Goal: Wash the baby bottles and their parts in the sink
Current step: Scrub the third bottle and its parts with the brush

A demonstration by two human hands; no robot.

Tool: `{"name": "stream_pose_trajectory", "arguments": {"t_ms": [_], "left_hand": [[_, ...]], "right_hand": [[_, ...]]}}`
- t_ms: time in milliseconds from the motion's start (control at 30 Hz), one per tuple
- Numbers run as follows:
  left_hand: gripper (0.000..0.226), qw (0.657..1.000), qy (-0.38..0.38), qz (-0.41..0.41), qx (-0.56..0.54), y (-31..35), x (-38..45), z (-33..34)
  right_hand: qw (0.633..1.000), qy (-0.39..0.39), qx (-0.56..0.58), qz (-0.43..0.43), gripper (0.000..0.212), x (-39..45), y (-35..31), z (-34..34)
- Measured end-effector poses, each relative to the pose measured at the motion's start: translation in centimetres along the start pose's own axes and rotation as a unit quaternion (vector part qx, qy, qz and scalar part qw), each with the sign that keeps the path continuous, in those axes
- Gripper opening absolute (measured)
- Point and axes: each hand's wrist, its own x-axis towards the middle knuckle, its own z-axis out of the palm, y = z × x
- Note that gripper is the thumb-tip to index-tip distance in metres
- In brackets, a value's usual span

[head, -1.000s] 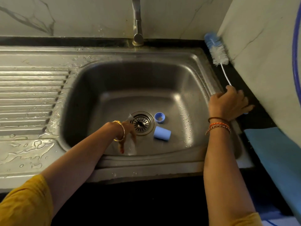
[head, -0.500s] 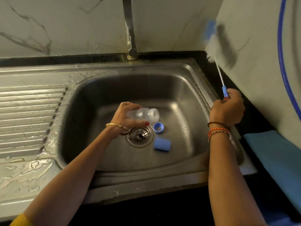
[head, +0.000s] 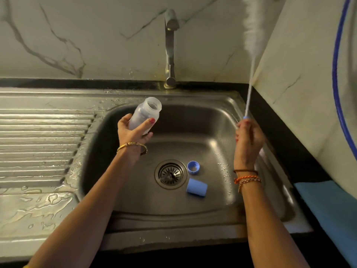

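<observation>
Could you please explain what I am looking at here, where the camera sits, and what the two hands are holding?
There is no machine here: a person wears a wide-angle camera on the head, so you look forward and down along their own arms at a steel sink. The left hand holds a clear baby bottle, open end tilted up toward the tap, which shows no running water. The right hand grips the thin handle of a bottle brush, whose white bristles point upward and look blurred. On the sink floor, right of the drain, lie a blue ring and a blue cap on its side. A wet draining board lies to the left, a blue cloth to the right.
</observation>
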Motion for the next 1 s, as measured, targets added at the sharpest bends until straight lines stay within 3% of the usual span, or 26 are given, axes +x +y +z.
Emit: {"name": "stream_pose_trajectory", "arguments": {"t_ms": [133,267,367,500,633,700,833,1000], "left_hand": [[0.061,0.996,0.062,0.057,-0.033,1.0,0.6,-0.9],[0.071,0.992,0.071,0.099,-0.038,1.5,1.1,-2.1],[0.080,0.991,0.096,0.078,-0.058,1.7,1.4,-2.4],[0.071,0.985,0.107,0.013,-0.135,2.3,1.6,-2.7],[0.065,0.979,0.108,0.003,-0.171,3.1,1.9,-3.2],[0.067,0.973,0.112,0.020,-0.201,3.6,2.3,-3.8],[0.079,0.957,0.149,0.066,-0.240,4.5,3.3,-5.4],[0.078,0.939,0.180,0.068,-0.286,5.2,3.4,-5.9]], "right_hand": [[0.988,-0.103,-0.099,-0.065,0.017,-0.7,0.7,0.5],[0.973,-0.152,-0.158,-0.078,0.017,-0.5,1.4,0.6],[0.964,-0.172,-0.185,-0.081,0.019,-0.3,1.7,0.6],[0.956,-0.204,-0.195,-0.075,0.021,-0.1,1.5,0.5],[0.947,-0.255,-0.194,-0.008,0.015,0.1,0.9,0.5],[0.941,-0.254,-0.223,0.010,0.005,0.0,0.7,0.6],[0.945,-0.167,-0.281,-0.020,0.029,-0.2,0.4,0.6],[0.937,-0.133,-0.317,-0.060,0.033,-0.4,-0.2,0.5]]}}
